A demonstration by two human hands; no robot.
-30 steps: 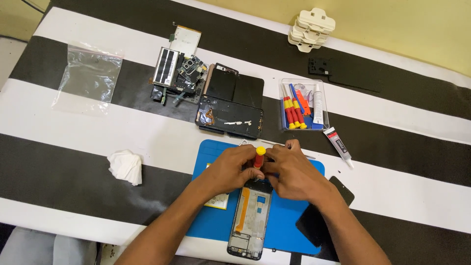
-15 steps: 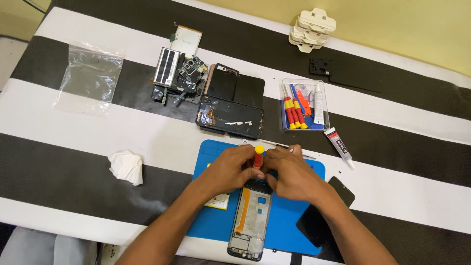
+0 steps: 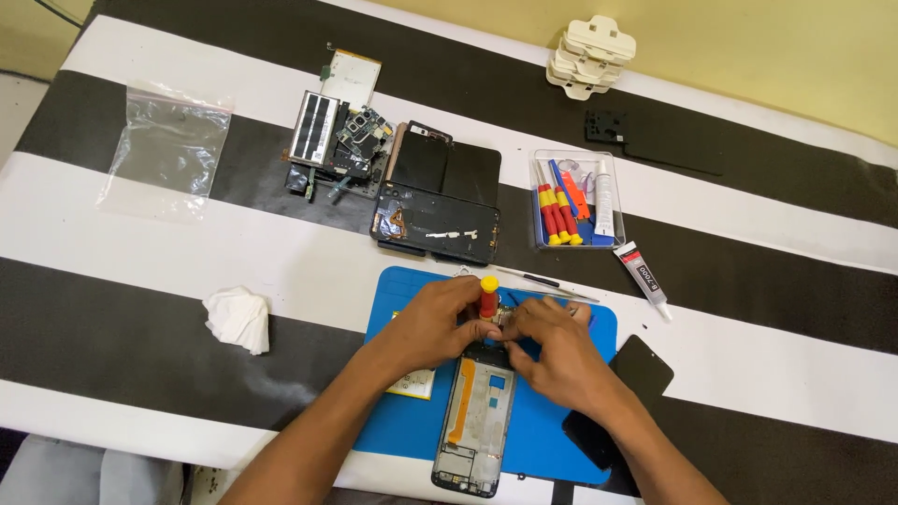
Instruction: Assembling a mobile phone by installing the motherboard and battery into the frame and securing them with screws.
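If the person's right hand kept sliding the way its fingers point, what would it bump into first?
The right hand points up and to the left, at the red screwdriver with a yellow cap that the left hand holds upright over the phone frame. It would likely meet that screwdriver and those fingers first; they already look close to touching.

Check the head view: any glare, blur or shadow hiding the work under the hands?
Head view: even, soft light, sharp focus, no motion blur; the clear plastic bag shows mild sheen; the left hand and right hand themselves cover the phone frame's top end.
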